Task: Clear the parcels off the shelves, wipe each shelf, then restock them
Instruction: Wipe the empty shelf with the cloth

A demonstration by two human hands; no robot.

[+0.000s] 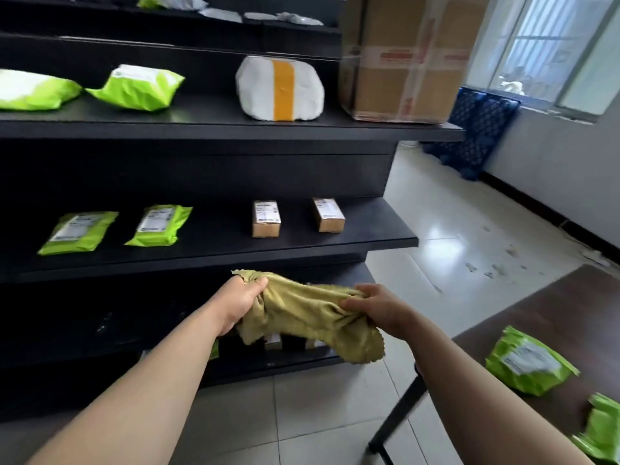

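Closest in, two bare forearms [141,391] reach forward. Left hand [240,298] and right hand [379,305] each have a grip clamped on the cloth [302,310], which is olive-yellow, soft and crumpled with a zigzag-cut edge. It is bunched between the hands, one corner hanging under the right wrist, held in the air in front of the bottom shelf [268,362].

Right of the arms is a brown matte surface [553,313] with a dark metal leg [396,411]. On it lie a whole mailer [528,362], lime-green, glossy and wrinkled with a white label, and a cut mailer [600,431] clipped by the frame edge.

Small boxes [272,342] on the bottom shelf are mostly hidden behind the cloth.

All shelves are black, flat and matte.

Middle shelf [235,250]: two flat mailers [79,231] [161,224] at left, two rectangular cardboard boxes [265,218] [328,214] at right, all apart. Label text is too small to read.

Upper shelf [201,124]: puffy mailers [141,87] [30,90], the leftmost cut off; a rounded white parcel [280,88] with a yellow tape band; a big carton [402,55] at the right end, its top out of frame.

Top shelf [295,28]: grey-white bags [221,15], blurred and partly cropped.

Far right there is a glossy pale tile floor [453,250], and a blue lattice pallet [476,129] stands against the wall under a window [553,45].
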